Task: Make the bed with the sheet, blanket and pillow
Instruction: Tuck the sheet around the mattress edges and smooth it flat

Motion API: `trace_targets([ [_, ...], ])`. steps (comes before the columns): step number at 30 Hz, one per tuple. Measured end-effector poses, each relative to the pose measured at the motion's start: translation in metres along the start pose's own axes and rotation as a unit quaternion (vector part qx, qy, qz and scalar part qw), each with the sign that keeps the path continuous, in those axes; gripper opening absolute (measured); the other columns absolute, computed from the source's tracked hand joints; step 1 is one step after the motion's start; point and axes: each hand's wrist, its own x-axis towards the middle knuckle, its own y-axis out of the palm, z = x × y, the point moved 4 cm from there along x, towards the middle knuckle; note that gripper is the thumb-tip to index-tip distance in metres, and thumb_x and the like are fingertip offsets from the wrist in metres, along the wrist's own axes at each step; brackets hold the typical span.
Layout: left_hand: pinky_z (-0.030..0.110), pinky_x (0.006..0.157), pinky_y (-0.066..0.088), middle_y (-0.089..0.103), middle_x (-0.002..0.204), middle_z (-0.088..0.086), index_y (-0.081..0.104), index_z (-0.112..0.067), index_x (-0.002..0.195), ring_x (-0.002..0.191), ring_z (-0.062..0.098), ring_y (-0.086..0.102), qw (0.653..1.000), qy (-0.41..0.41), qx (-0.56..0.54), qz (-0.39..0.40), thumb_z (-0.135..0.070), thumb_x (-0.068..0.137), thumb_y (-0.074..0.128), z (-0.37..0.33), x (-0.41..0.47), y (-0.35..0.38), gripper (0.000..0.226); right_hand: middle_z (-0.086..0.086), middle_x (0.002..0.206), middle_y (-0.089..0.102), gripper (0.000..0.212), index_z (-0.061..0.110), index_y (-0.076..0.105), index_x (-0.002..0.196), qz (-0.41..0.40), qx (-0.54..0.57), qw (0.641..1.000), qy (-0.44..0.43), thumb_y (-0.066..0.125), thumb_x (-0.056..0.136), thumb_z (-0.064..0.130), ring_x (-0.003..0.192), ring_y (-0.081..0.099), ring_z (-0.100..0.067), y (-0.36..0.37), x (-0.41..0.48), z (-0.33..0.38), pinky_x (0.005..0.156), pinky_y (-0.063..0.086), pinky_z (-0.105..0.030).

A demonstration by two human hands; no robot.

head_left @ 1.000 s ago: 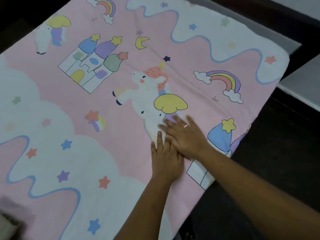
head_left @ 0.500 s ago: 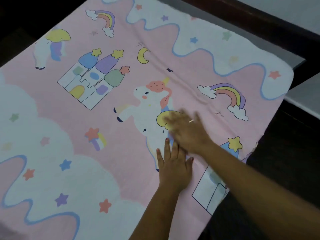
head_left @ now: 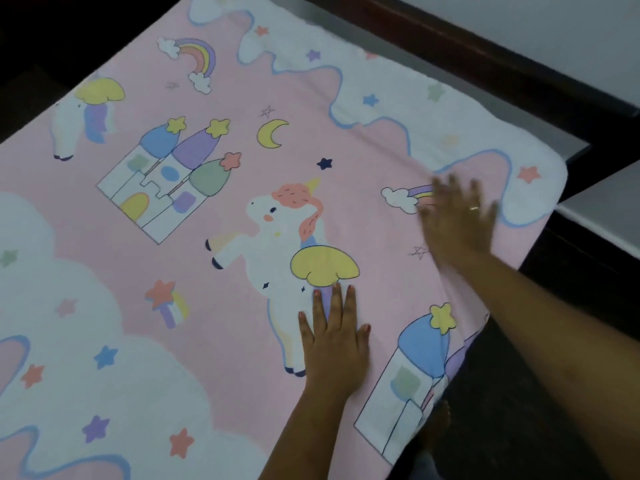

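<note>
A pink sheet [head_left: 214,306] printed with unicorns, castles, rainbows and white clouds lies spread flat over the bed. My left hand [head_left: 334,344] rests palm down on it, fingers together, just below the unicorn's yellow wing. My right hand [head_left: 457,223] lies flat and blurred on the sheet farther right, over a rainbow print near the far right corner, fingers spread. A ring shows on one finger. Neither hand grips cloth. No blanket or pillow is in view.
The dark wooden bed frame [head_left: 485,64] runs along the top right, with a pale wall behind it. Dark floor [head_left: 519,427] lies at the bottom right beside the bed's edge. A grey strip of mattress [head_left: 575,150] shows past the sheet's right corner.
My right hand has swept across the sheet from beside the left hand toward the far right corner. My left hand has stayed pressed near the unicorn.
</note>
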Motion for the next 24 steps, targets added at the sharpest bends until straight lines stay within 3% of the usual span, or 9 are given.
trace_targets([
  [4, 0.055, 0.094, 0.04, 0.046, 0.143, 0.007, 0.042, -0.01, 0.139, 0.129, 0.036, 0.044, 1.0, -0.017, -0.002, 0.014, -0.046, 0.098, 0.006, -0.032, 0.029, 0.003, 0.065, 0.008, 0.159, 0.016, 0.072, 0.039, 0.016, 0.149, 0.079, -0.045, 0.956, -0.28, -0.007, 0.087, 0.066, 0.147, 0.013, -0.024, 0.027, -0.058, 0.044, 0.113, 0.003, -0.055],
  [6, 0.055, 0.095, 0.039, 0.044, 0.144, 0.008, 0.041, -0.009, 0.14, 0.129, 0.036, 0.045, 1.0, -0.016, 0.004, 0.009, -0.047, 0.098, 0.006, -0.043, 0.041, 0.004, 0.066, 0.008, 0.156, 0.024, 0.065, 0.04, 0.024, 0.147, 0.073, -0.059, 0.944, -0.315, 0.001, 0.092, 0.064, 0.145, 0.02, -0.024, 0.03, -0.053, 0.028, 0.114, 0.009, -0.052],
  [8, 0.056, 0.094, 0.039, 0.043, 0.145, 0.009, 0.041, -0.009, 0.141, 0.129, 0.037, 0.044, 1.0, 0.001, 0.002, -0.001, -0.047, 0.097, 0.015, -0.052, 0.051, 0.005, 0.063, 0.006, 0.153, 0.032, 0.061, 0.039, 0.03, 0.146, 0.048, -0.052, 0.96, -0.271, 0.012, 0.092, 0.062, 0.142, 0.026, -0.027, 0.026, -0.025, 0.001, 0.113, 0.013, -0.051],
  [10, 0.058, 0.093, 0.04, 0.044, 0.145, 0.009, 0.042, -0.009, 0.14, 0.129, 0.04, 0.044, 1.0, 0.011, -0.001, 0.004, -0.046, 0.093, 0.026, -0.058, 0.057, 0.004, 0.062, 0.009, 0.155, 0.027, 0.061, 0.04, 0.026, 0.147, 0.023, -0.046, 0.98, -0.192, 0.013, 0.091, 0.062, 0.145, 0.018, -0.025, 0.018, 0.006, -0.03, 0.114, 0.008, -0.05],
  [13, 0.058, 0.095, 0.036, 0.043, 0.145, 0.01, 0.043, -0.01, 0.14, 0.129, 0.042, 0.041, 1.0, 0.012, 0.019, 0.016, -0.048, 0.096, 0.016, -0.07, 0.067, 0.002, 0.064, 0.011, 0.159, 0.011, 0.061, 0.038, 0.013, 0.15, 0.008, -0.052, 0.994, -0.099, 0.014, 0.094, 0.063, 0.147, 0.005, -0.024, -0.001, 0.052, -0.077, 0.115, 0.003, -0.05],
  [15, 0.057, 0.104, 0.02, 0.027, 0.154, 0.007, 0.03, -0.013, 0.147, 0.139, 0.041, 0.024, 0.999, 0.026, 0.015, 0.018, -0.052, 0.094, 0.004, -0.08, 0.075, -0.001, 0.071, 0.003, 0.16, 0.009, 0.066, 0.029, 0.01, 0.152, -0.004, -0.037, 0.999, -0.036, 0.019, 0.095, 0.06, 0.147, 0.006, -0.027, -0.013, 0.077, -0.109, 0.116, 0.007, -0.049],
  [18, 0.049, 0.11, -0.009, -0.013, 0.157, -0.003, -0.004, -0.019, 0.151, 0.141, 0.027, -0.021, 0.999, 0.038, -0.015, 0.036, -0.06, 0.083, -0.01, -0.092, 0.087, 0.003, 0.078, -0.014, 0.156, 0.019, 0.072, 0.013, 0.01, 0.152, -0.001, 0.081, 0.995, 0.055, 0.035, 0.097, 0.052, 0.142, 0.02, -0.034, -0.03, 0.107, -0.15, 0.114, 0.021, -0.049],
  [19, 0.048, 0.109, -0.01, -0.013, 0.157, -0.003, -0.005, -0.02, 0.151, 0.141, 0.026, -0.021, 0.999, 0.037, -0.016, 0.029, -0.06, 0.083, -0.012, -0.096, 0.091, 0.003, 0.079, -0.018, 0.153, 0.026, 0.073, 0.011, 0.012, 0.152, 0.015, 0.119, 0.991, 0.064, 0.04, 0.097, 0.049, 0.139, 0.026, -0.036, -0.035, 0.115, -0.156, 0.112, 0.026, -0.048],
  [24, 0.057, 0.101, 0.019, 0.035, 0.15, 0.006, 0.034, -0.012, 0.145, 0.136, 0.038, 0.032, 0.999, 0.021, 0.027, -0.008, -0.051, 0.096, 0.0, -0.11, 0.101, 0.001, 0.071, -0.019, 0.143, 0.043, 0.061, 0.01, 0.03, 0.147, 0.034, 0.155, 0.987, -0.022, 0.048, 0.097, 0.04, 0.126, 0.046, -0.036, -0.052, 0.145, -0.135, 0.1, 0.042, -0.043],
])
